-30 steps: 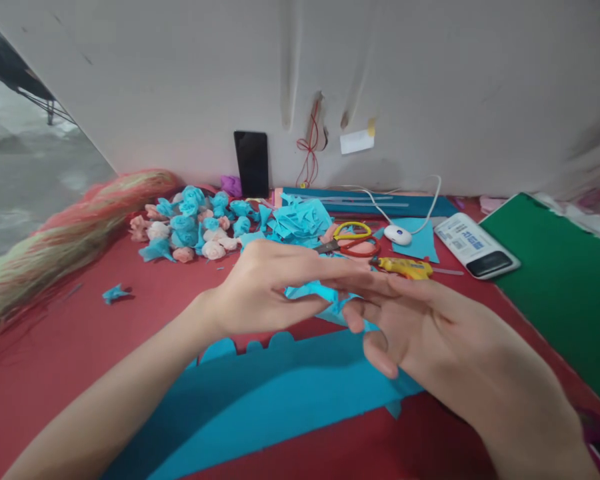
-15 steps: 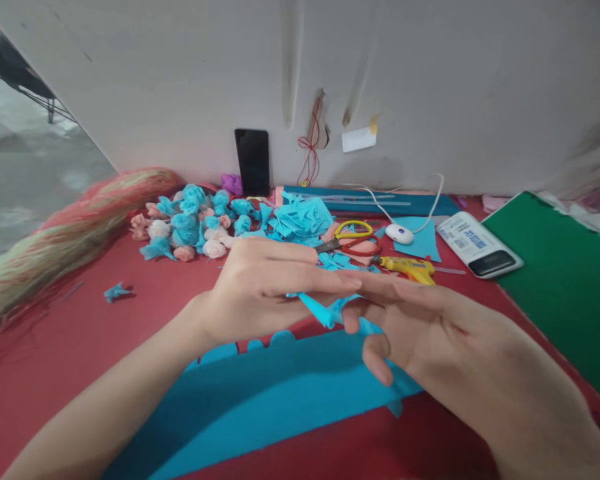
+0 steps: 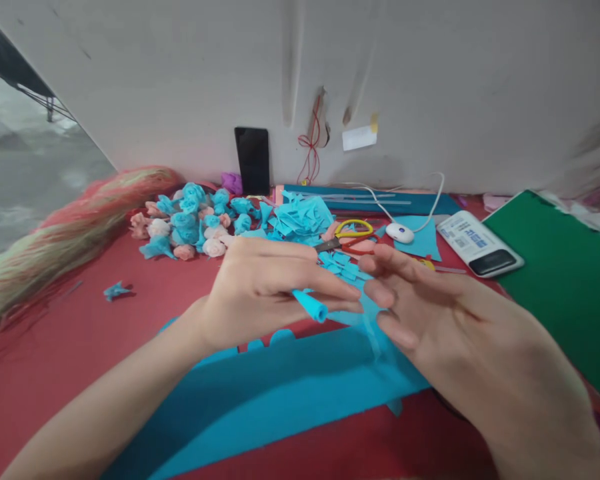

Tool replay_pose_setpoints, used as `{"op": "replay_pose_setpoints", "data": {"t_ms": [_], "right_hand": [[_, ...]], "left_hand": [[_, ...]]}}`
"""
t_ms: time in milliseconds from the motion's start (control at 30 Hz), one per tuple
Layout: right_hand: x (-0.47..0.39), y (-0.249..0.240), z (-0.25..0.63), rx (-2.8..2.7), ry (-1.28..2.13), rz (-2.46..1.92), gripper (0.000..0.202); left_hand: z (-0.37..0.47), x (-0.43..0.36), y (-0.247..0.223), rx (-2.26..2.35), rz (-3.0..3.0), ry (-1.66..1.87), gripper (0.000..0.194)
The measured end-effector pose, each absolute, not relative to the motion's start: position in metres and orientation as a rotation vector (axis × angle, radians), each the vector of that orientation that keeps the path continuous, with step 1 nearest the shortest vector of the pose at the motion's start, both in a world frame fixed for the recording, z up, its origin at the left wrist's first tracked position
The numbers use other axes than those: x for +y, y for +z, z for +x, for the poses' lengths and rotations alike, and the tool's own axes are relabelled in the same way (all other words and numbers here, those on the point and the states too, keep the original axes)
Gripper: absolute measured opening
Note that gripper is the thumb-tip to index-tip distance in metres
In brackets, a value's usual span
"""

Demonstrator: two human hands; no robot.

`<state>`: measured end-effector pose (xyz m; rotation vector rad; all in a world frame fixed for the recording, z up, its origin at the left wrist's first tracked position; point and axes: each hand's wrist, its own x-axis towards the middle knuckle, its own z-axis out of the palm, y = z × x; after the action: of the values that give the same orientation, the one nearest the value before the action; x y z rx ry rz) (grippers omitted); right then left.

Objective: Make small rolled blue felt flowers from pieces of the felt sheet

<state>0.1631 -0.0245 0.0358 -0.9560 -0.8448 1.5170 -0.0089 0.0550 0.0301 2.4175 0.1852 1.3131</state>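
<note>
My left hand [image 3: 265, 287] is closed on a small tube of rolled bright-blue crepe paper [image 3: 313, 308], whose open end points down toward me. Just right of it, my right hand [image 3: 445, 327] is open, palm inward and fingers slightly bent, apart from the roll. A thin, blurred light-blue strip [image 3: 370, 333] shows between the hands, and I cannot tell whether it is attached to anything. Beneath both hands lies a wide sheet of blue paper [image 3: 270, 400] with a scalloped far edge. Past my fingers are scissors [image 3: 354, 230] with yellow and red handles and cut blue paper pieces [image 3: 300, 220].
Blue and pink paper flowers [image 3: 185, 223] are heaped at the back left, with a single blue piece [image 3: 115, 291] nearer. A phone [image 3: 253, 160] leans on the wall. To the right are a corded white device [image 3: 399, 233], a white box-like item [image 3: 480, 245] and a green board [image 3: 560, 287].
My right hand's fingers have come away from the blue roll and spread, now covering most of the yellow glue gun. The roll's end has turned more toward me; my left hand barely moved.
</note>
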Motion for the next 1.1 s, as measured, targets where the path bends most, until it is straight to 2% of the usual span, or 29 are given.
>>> {"op": "replay_pose_setpoints", "data": {"t_ms": [433,667,867,1000,1100], "right_hand": [[-0.032,0.038,0.160,-0.783,1.618,-0.893,0.020],[-0.034,0.032,0.163,-0.777,1.694,-0.692,0.021],[-0.032,0.034,0.162,-0.940,1.523,-0.913,0.019],[-0.031,0.035,0.159,-1.055,1.445,-0.996,0.022],[-0.030,0.034,0.157,-1.236,1.267,-1.101,0.027]], "left_hand": [[-0.006,0.038,0.032,0.492,2.523,1.425,0.014],[0.000,0.038,0.028,0.384,2.345,1.479,0.010],[0.006,0.034,0.026,0.437,2.095,1.373,0.014],[0.005,0.032,0.029,0.413,2.137,1.438,0.012],[0.002,0.031,0.031,0.407,2.277,1.455,0.007]]}}
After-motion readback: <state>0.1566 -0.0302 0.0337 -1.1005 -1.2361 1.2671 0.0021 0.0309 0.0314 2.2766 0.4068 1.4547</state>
